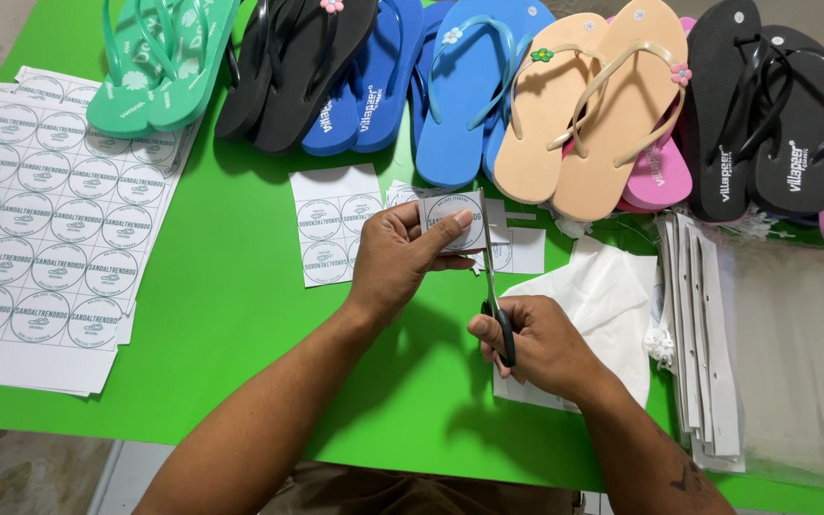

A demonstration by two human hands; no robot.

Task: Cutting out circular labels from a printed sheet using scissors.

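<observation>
My left hand point(402, 259) pinches a small square paper label point(458, 214) with a round printed mark, holding it above the green table point(231, 296). My right hand point(538, 343) grips black-handled scissors point(496, 305), whose blades point up and meet the label's right edge. Just behind the hands lies a cut sheet of round labels point(331, 224) and a few small paper offcuts point(519, 246).
A large stack of printed label sheets point(45, 229) lies at the left. Along the far edge stand pairs of flip-flops: green point(159, 62), black point(288, 67), blue point(469, 86), beige point(584, 105), black point(765, 105), pink. White plastic bags point(603, 305) and card hangers point(703, 334) lie at the right.
</observation>
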